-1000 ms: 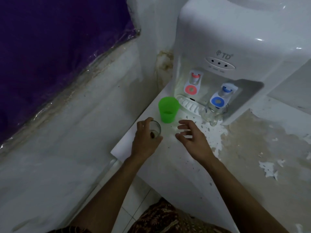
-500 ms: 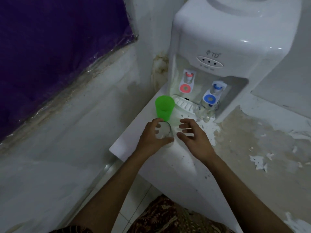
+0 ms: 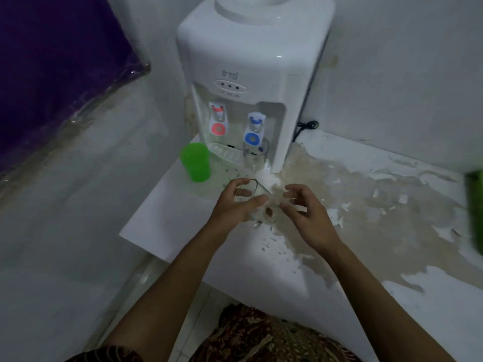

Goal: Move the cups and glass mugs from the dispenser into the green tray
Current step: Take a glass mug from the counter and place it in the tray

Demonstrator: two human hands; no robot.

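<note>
**Glass mug in your left hand, clear of the counter**

Your left hand (image 3: 236,205) grips a glass mug (image 3: 257,202), tilted; contents unclear. Right hand (image 3: 304,210) beside it, fingers loosely curled, grasping nothing. Green cup (image 3: 196,162) and second glass mug (image 3: 254,154) stand at the dispenser (image 3: 251,61). Countertop (image 3: 366,205) stained, peeling. Green tray (image 3: 475,205) at right edge.

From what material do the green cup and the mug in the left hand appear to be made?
Green cup: probably plastic, opaque with a dull sheen and uniform bright colour. Mug in the left hand: apparently clear glass, since the fingers and counter show through it.
</note>
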